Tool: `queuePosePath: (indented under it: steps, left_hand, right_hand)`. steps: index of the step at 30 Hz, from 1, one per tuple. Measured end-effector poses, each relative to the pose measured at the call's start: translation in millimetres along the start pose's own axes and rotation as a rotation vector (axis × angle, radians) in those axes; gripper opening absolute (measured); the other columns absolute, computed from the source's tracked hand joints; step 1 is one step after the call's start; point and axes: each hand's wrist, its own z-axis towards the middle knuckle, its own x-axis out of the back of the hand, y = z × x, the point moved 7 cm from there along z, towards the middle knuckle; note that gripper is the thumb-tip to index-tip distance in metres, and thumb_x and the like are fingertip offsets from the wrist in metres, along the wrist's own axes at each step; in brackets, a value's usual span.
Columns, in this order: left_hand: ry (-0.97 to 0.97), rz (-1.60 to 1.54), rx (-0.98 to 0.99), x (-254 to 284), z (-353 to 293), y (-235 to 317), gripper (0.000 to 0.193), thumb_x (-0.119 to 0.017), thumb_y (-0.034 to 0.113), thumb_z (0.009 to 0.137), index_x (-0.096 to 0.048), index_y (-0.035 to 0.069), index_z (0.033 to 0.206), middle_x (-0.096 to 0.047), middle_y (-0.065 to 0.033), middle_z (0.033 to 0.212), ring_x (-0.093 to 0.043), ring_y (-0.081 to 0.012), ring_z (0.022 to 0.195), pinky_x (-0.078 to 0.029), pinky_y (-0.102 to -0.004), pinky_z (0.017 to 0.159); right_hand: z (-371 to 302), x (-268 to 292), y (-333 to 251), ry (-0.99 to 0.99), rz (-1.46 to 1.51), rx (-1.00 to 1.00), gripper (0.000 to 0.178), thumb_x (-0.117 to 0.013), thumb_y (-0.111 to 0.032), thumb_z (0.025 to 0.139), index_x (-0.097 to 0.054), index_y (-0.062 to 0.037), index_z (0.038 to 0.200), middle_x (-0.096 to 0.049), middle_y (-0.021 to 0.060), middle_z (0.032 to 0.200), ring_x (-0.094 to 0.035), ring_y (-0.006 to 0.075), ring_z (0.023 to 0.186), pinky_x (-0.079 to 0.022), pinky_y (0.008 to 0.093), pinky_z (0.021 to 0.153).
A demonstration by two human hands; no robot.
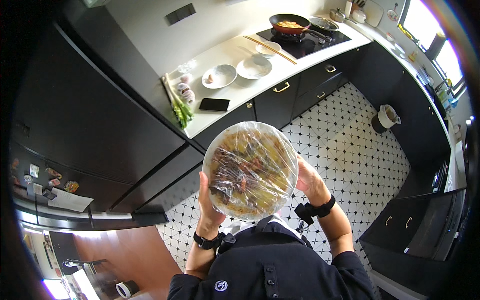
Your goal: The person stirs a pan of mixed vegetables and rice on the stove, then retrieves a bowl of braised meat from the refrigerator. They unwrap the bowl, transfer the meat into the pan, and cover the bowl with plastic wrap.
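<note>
Between my two hands I hold a round white plate (207, 176) of cooked food, level in front of my body. Clear plastic wrap (250, 167) is stretched across it, creased and shiny; brown and yellowish food shows through. My left hand (210, 202) grips the plate's left rim, thumb up along the side and fingers hidden below. At the right rim my right hand (309, 177) is closed round the edge, its fingertips mostly behind the plate. Both wrists wear black bands.
Ahead, the white counter carries a black phone (214, 104), green onions (181, 107), net-wrapped fruit (186, 94), two shallow dishes (255, 67), a bowl with chopsticks (270, 49) and a red pan (290, 24) of food on the hob. A bin (384, 119) stands on the tiled floor. Dark cabinets (115, 115) rise at left.
</note>
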Motion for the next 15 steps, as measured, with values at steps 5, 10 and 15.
queuePosePath:
  steps: [5, 10, 15]
  left_hand:
    - [0.025, 0.015, 0.069, -38.0, 53.3, -36.3, 0.065, -0.034, 0.055, 0.102, -0.046, 0.003, 0.138, -0.061, -0.0116, 0.126, -0.063, -0.0242, 0.107, -0.052, -0.0404, 0.094]
    - [0.107, 0.105, 0.003, -36.6, 99.4, -40.7, 0.065, -0.033, 0.057, 0.102, -0.044, 0.006, 0.141, -0.058, -0.0105, 0.13, -0.059, -0.0246, 0.114, -0.047, -0.0422, 0.099]
    - [0.246, 0.098, -0.026, -5.7, 157.4, -28.9, 0.064, -0.034, 0.057, 0.101, -0.042, 0.009, 0.143, -0.054, -0.0095, 0.136, -0.057, -0.0246, 0.118, -0.047, -0.0435, 0.1]
  right_hand:
    - [-3.3, 36.4, -62.9, 0.089, -0.035, 0.103, 0.024, -0.058, -0.012, 0.096, -0.062, 0.002, 0.114, -0.068, 0.0109, 0.11, -0.067, 0.0163, 0.096, -0.056, 0.033, 0.087]
    - [20.8, 79.6, -102.1, 0.268, 0.173, 0.245, 0.015, -0.053, -0.021, 0.095, -0.058, -0.0071, 0.096, -0.067, 0.0044, 0.094, -0.063, 0.0129, 0.082, -0.051, 0.0269, 0.078]
    - [75.3, 93.9, -112.7, 0.107, 0.103, 0.062, 0.031, -0.044, -0.023, 0.099, -0.056, 0.0016, 0.113, -0.068, 0.0104, 0.101, -0.066, 0.0185, 0.083, -0.054, 0.0325, 0.077]
